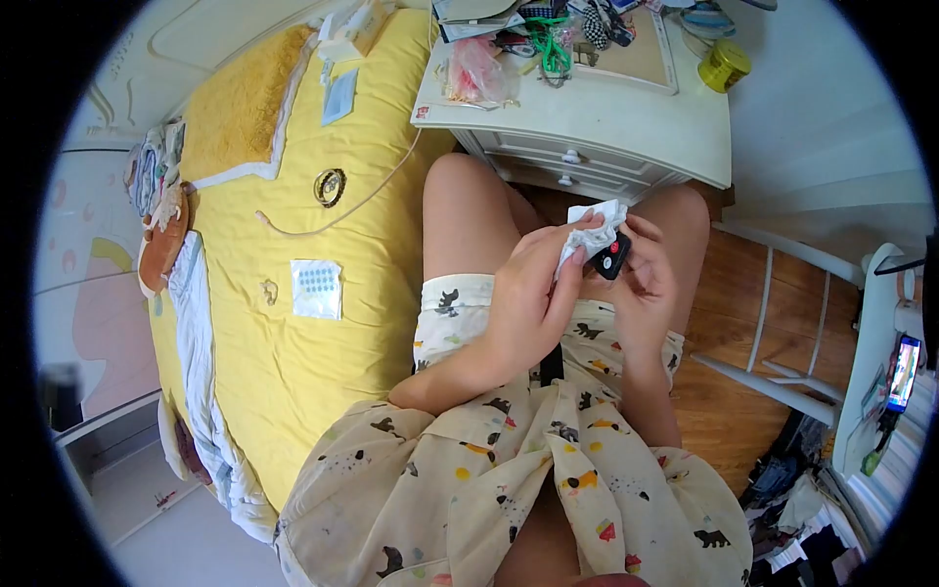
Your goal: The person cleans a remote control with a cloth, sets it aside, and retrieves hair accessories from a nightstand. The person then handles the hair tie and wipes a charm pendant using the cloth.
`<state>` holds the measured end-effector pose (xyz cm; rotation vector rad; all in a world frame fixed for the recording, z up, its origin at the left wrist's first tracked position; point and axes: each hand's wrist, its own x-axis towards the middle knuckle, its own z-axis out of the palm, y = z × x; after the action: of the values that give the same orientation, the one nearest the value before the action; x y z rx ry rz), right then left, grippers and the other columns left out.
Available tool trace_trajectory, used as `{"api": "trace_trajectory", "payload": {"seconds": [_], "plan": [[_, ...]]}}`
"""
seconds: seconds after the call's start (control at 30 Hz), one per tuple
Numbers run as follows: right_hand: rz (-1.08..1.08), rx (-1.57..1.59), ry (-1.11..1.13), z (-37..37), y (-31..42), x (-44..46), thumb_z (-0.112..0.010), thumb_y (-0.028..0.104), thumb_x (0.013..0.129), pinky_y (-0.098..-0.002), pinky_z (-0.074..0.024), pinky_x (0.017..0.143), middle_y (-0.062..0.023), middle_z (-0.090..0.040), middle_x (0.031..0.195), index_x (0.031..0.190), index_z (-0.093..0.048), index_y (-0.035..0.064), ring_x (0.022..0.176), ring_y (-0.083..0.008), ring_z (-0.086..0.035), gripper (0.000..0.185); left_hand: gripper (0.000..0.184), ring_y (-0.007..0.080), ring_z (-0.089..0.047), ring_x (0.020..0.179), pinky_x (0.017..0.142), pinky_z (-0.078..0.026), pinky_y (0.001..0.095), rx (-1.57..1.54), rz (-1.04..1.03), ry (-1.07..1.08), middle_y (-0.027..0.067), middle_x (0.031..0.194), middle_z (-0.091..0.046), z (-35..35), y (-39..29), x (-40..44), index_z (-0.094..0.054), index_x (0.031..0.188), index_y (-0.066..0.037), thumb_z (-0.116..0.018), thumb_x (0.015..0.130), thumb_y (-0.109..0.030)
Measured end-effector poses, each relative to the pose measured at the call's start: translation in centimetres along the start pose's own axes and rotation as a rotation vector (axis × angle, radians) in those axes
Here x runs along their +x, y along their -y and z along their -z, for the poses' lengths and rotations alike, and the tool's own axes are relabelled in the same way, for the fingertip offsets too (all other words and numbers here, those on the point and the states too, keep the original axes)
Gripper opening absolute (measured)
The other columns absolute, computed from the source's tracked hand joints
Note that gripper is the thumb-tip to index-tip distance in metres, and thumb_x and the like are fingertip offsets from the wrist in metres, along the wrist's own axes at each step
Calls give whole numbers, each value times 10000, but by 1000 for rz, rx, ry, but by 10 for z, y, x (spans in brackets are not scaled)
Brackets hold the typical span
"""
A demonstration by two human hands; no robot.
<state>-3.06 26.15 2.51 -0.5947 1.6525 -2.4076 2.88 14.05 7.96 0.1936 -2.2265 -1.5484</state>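
Over my lap, my left hand (528, 289) pinches a crumpled white tissue (599, 217). My right hand (646, 279) grips a small black key fob or remote (612, 256) with a red and a white mark on its face. The tissue lies against the fob's upper left side, and both hands nearly meet there. Fingers partly cover the fob, so its lower end is hidden.
To the left is a bed with a yellow cover (381, 264), holding a round bangle-like object (330, 187), a pale cable (352, 217), a blue-dotted packet (316, 290) and a tissue box (354, 29). Ahead stands a cluttered white cabinet (626, 127); a phone (904, 372) is at right.
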Motion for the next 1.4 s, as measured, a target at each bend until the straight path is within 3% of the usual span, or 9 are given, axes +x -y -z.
{"api": "trace_trajectory", "payload": {"seconds": [0.13, 0.23, 0.33, 0.57, 0.87, 1.07, 1.27, 1.37, 1.4], "plan": [[92, -272, -4, 2, 2, 1, -663, -127, 669, -333, -489, 900, -123, -491, 1223, 1141, -600, 4, 1118, -247, -516, 494, 243, 243, -628, 862, 736, -497, 321, -136, 85, -28, 165, 937, -649, -6, 9, -5, -581, 1133, 27, -485, 924, -48], [132, -360, -14, 0, 5, 3, -677, -110, 638, -353, -434, 943, -126, -531, 1187, 1109, -636, 17, 1111, -263, -526, 489, 237, 127, -609, 796, 707, -490, 269, -325, 287, -16, 124, 895, -650, -5, 3, -6, -577, 1128, 33, -459, 958, -84], [154, -428, -5, -1, 9, 4, -691, -100, 626, -371, -410, 980, -132, -542, 1168, 1080, -656, 26, 1102, -279, -540, 472, 244, 63, -571, 777, 694, -477, 230, -325, 204, -6, 70, 874, -647, 0, 6, -3, -576, 1117, 39, -438, 979, -108], [219, -473, 21, -4, 2, 7, -702, -106, 627, -459, -350, 1067, -128, -545, 1125, 1062, -673, 38, 1145, -318, -535, 459, 253, 60, -558, 805, 716, -461, 218, -437, 384, -21, 45, 906, -637, 10, 10, 0, -579, 1096, 33, -423, 997, -141], [293, -634, 15, 0, -3, 8, -717, -95, 631, -449, -384, 1039, -124, -550, 1141, 1057, -688, 65, 1139, -317, -541, 457, 256, 69, -557, 846, 772, -447, 219, -511, 327, -37, 49, 940, -630, 11, 9, 1, -573, 1091, 45, -420, 998, -138], [317, -564, -15, 3, -10, 7, -702, -118, 634, -414, -432, 989, -127, -550, 1154, 1077, -677, 56, 1137, -320, -540, 476, 266, 71, -560, 851, 776, -450, 220, -482, 330, -12, 50, 933, -634, 9, 8, 0, -578, 1092, 33, -409, 1001, -152], [80, -367, -77, 7, -11, 2, -655, -142, 674, -405, -463, 963, -118, -545, 1160, 1125, -630, -1, 1169, -319, -514, 473, 293, 107, -591, 906, 831, -457, 249, -527, 380, -35, 66, 980, -647, 24, 7, 5, -581, 1088, 41, -415, 1002, -185], [-58, 83, -50, 7, -9, 2, -613, -159, 716, -419, -465, 972, -116, -549, 1152, 1186, -584, 1, 1177, -320, -507, 497, 299, 117, -596, 923, 845, -457, 257, -492, 328, -144, 74, 1007, -647, 28, 13, 10, -578, 1091, 50, -417, 1001, -185], [-27, 75, 33, 11, -13, 5, -620, -103, 770, -451, -470, 969, -127, -546, 1172, 1242, -531, 18, 1177, -316, -510, 495, 294, 118, -591, 939, 840, -456, 259, -453, 302, -160, 78, 1023, -641, 30, 13, 10, -576, 1105, 45, -419, 1000, -179]]}}
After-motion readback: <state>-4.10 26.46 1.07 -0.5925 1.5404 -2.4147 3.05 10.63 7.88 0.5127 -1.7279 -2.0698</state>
